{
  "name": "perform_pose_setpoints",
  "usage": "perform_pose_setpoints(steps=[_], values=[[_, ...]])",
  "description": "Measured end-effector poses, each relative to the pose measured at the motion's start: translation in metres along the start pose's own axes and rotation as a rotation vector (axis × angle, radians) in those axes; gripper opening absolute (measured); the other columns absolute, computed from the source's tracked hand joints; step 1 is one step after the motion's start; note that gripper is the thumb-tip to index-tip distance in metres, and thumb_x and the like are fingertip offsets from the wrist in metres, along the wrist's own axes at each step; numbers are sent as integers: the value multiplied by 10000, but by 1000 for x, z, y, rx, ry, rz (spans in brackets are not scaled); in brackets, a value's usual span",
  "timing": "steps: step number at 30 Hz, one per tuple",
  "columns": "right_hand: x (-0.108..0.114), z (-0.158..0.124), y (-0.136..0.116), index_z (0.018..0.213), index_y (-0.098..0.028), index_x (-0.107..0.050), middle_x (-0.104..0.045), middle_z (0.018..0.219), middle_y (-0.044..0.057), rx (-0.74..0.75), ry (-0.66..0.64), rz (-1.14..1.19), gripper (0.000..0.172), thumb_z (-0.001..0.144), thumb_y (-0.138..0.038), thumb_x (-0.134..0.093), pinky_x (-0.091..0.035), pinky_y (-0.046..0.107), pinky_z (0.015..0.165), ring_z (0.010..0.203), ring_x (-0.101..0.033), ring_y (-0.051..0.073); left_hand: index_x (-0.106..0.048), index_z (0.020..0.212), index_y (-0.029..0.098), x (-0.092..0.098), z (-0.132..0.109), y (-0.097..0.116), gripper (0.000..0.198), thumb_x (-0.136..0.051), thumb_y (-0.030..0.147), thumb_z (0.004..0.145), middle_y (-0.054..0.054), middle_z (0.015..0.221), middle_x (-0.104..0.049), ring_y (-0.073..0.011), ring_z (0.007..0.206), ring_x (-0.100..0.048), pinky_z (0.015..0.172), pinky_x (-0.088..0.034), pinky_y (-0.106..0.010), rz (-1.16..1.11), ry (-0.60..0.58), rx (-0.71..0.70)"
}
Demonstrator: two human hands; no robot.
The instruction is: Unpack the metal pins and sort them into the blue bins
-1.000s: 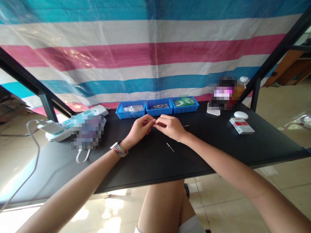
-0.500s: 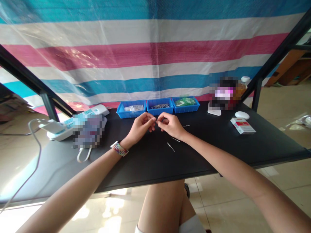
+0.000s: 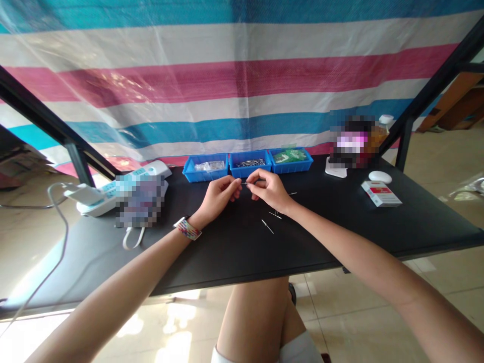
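My left hand and my right hand meet over the black table, fingertips a short gap apart. Between them spans a thin silver blind rivet, pinched at one end by each hand; its ends are hidden by fingers. Near my right wrist lie a rivet, a second rivet and a partly covered third. Just behind the hands, the middle blue bin holds several similar metal rivets. The left blue bin contains clear plastic bags, and the right blue bin has green-and-white packets.
At the left are a power strip with a charger and cable, and a blurred-out object with a white strap. On the right stand a red-and-white box, a white rounded case and a bottle. Striped sheeting hangs behind.
My fingertips have drawn slightly apart, so more of the thin rivet shows between them. The view has shifted a little; the loose rivets and bins stay in place.
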State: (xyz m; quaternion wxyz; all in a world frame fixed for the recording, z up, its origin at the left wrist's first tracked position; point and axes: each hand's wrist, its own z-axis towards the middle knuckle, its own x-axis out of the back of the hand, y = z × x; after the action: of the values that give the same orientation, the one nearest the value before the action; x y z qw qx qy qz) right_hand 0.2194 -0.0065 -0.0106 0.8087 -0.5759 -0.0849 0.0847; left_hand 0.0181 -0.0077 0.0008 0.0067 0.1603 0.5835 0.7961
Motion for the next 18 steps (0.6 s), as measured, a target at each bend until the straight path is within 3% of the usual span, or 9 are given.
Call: perform_pose_setpoints(steps=[11,14,18], values=[[3,2,2,813,-198,-661,-695,712,12,-5,33,-79,503,872,-693,-729,-513,249,482,512,-634,133,-667,912,176,1,-1,-1,450,-830,591,856,-8,733,-648,-146,673,-646,597,-515,-235,-62,-37,-21],[2,2,1,855,-199,-676,-704,755,11,-22,44,-59,448,868,-641,-748,-518,243,480,520,-638,127,-662,916,179,2,0,-4,465,-782,628,889,-10,714,-649,-147,654,-638,590,-509,-239,-5,-5,-27],[2,2,0,928,-208,-671,-694,827,-11,-28,39,10,323,781,-441,-840,-549,246,498,549,-664,126,-607,789,186,2,0,-5,512,-740,666,911,-6,653,-640,-128,587,-588,579,-481,-239,75,45,-36]])
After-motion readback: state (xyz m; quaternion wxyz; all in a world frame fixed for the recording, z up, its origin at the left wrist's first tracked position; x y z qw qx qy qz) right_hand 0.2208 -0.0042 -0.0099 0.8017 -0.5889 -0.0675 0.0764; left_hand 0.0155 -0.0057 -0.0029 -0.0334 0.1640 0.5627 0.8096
